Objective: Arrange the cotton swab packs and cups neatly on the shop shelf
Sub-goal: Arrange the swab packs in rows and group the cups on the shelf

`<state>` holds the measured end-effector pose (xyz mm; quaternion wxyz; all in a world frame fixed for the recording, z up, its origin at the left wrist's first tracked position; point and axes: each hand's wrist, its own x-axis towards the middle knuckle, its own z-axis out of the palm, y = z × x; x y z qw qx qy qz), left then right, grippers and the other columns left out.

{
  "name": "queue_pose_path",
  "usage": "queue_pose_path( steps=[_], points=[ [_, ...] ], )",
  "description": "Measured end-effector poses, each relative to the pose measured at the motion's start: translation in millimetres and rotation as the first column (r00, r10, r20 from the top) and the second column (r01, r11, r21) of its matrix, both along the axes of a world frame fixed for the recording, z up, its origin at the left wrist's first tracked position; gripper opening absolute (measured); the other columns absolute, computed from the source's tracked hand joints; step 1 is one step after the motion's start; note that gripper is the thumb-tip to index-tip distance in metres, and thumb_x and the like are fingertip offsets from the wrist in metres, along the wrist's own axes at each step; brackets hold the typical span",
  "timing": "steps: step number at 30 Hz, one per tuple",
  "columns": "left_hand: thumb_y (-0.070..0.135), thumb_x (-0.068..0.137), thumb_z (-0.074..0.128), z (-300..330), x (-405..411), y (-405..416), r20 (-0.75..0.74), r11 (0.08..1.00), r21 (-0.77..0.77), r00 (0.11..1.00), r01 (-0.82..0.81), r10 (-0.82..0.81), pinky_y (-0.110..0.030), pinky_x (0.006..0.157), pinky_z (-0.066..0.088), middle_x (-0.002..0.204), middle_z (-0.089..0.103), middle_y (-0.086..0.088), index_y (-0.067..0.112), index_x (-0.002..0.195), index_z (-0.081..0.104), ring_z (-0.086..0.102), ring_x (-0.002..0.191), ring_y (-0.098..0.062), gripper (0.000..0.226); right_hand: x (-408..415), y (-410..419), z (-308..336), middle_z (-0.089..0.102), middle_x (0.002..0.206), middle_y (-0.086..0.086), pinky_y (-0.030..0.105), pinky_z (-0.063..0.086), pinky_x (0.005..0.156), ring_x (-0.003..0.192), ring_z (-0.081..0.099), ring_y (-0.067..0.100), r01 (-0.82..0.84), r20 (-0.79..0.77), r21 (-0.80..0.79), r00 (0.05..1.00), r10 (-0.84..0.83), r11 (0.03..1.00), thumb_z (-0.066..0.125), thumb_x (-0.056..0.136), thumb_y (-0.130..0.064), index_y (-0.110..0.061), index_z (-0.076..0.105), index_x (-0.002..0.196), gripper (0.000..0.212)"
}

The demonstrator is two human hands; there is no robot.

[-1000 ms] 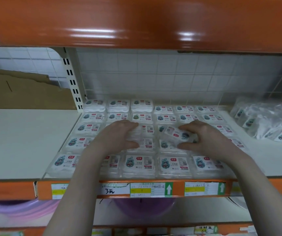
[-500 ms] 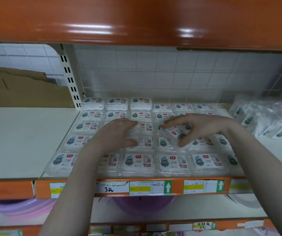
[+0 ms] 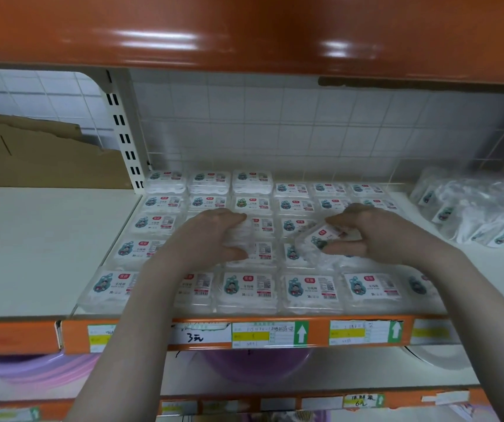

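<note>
Right hand [image 3: 375,236] pinches a tilted pack [image 3: 320,237] at frame centre-right, its long axis skewed against the rows on the shelf [image 3: 31,248]; left hand [image 3: 208,236] curls round a pack [image 3: 241,239] just left; right hand likely squares it.

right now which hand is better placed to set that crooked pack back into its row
Right. The right hand already pinches the tilted pack between thumb and fingers, just above the gap in the grid. The left hand is busy gripping another pack one column over.
</note>
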<state>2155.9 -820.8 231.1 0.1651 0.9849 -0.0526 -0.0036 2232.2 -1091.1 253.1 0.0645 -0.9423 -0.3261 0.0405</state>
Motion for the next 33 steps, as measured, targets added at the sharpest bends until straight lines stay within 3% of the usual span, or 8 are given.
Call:
queue_pose_path(
  steps=[2, 5, 9, 12, 17, 22, 33],
  points=[
    [0.044, 0.084, 0.064, 0.0, 0.1, -0.1, 0.009, 1.000, 0.005, 1.000, 0.004, -0.004, -0.028, 0.109, 0.022, 0.150, 0.030, 0.007, 0.027, 0.146, 0.030, 0.027, 0.136, -0.012, 0.073, 5.2, -5.2, 3.2, 0.040, 0.141, -0.013, 0.014, 0.028, 0.103, 0.129, 0.037, 0.003, -0.093, -0.172, 0.144, 0.978, 0.118, 0.985, 0.060, 0.068, -0.060, -0.038, 0.049, 0.130, 0.067],
    [0.044, 0.084, 0.064, 0.1, 0.2, -0.5, 0.016, 1.000, 0.025, 1.000, 0.008, -0.008, -0.027, 0.109, 0.023, 0.150, 0.031, 0.007, 0.026, 0.145, 0.030, 0.028, 0.135, -0.012, 0.072, 16.6, -5.9, 4.4, 0.031, 0.145, -0.024, 0.001, 0.016, 0.102, 0.133, 0.022, -0.012, -0.189, -0.302, 0.230, 0.919, 0.255, 0.955, 0.078, 0.072, -0.030, -0.047, 0.046, 0.127, 0.065],
    [0.046, 0.083, 0.063, -0.6, 0.0, 0.3, 0.012, 0.999, 0.032, 1.000, 0.005, -0.006, -0.028, 0.110, 0.024, 0.150, 0.031, 0.007, 0.027, 0.145, 0.030, 0.029, 0.135, -0.013, 0.073, 26.1, 2.8, 6.0, 0.043, 0.139, -0.023, 0.002, 0.018, 0.103, 0.130, 0.029, -0.011, -0.253, -0.318, 0.178, 0.900, 0.299, 0.951, 0.078, 0.073, -0.015, -0.033, 0.053, 0.129, 0.064],
    [0.046, 0.084, 0.063, 0.0, -0.6, -0.3, 0.007, 1.000, 0.030, 1.000, -0.001, 0.001, -0.028, 0.109, 0.023, 0.150, 0.030, 0.007, 0.028, 0.146, 0.029, 0.028, 0.136, -0.013, 0.073, 27.4, 7.0, 7.3, 0.050, 0.130, -0.024, 0.008, 0.027, 0.103, 0.121, 0.041, -0.011, -0.254, -0.309, 0.152, 0.906, 0.290, 0.955, 0.078, 0.072, -0.013, -0.035, 0.056, 0.124, 0.061],
    [0.045, 0.084, 0.063, 1.4, -2.2, -1.2, 0.008, 1.000, 0.028, 1.000, 0.000, 0.000, -0.025, 0.109, 0.021, 0.151, 0.030, 0.005, 0.026, 0.146, 0.029, 0.028, 0.136, -0.013, 0.073, 35.1, 12.2, 8.6, 0.049, 0.124, -0.024, -0.006, 0.027, 0.085, 0.111, 0.045, -0.011, -0.138, -0.199, 0.228, 0.962, 0.185, 0.964, 0.077, 0.073, -0.021, -0.030, 0.056, 0.126, 0.058],
    [0.044, 0.084, 0.063, 2.2, -3.3, -3.3, 0.003, 1.000, 0.018, 1.000, -0.010, 0.010, -0.022, 0.107, 0.021, 0.151, 0.029, 0.006, 0.027, 0.146, 0.029, 0.026, 0.137, -0.012, 0.072, 62.3, 31.1, 17.8, 0.054, 0.132, -0.002, 0.020, 0.036, 0.092, 0.115, 0.049, 0.010, -0.065, -0.039, 0.234, 0.996, 0.076, 0.970, 0.076, 0.075, -0.027, -0.019, 0.052, 0.131, 0.061],
    [0.044, 0.086, 0.062, 1.9, -4.7, -4.8, 0.017, 0.999, 0.037, 1.000, -0.024, 0.023, -0.023, 0.110, 0.017, 0.152, 0.027, 0.006, 0.026, 0.147, 0.027, 0.023, 0.138, -0.011, 0.073, 110.8, 84.0, 10.0, 0.050, 0.137, 0.002, 0.022, 0.036, 0.094, 0.122, 0.049, 0.016, 0.044, -0.130, 0.285, 0.992, -0.007, 0.957, 0.072, 0.077, -0.024, -0.016, 0.047, 0.135, 0.064]
  ],
)
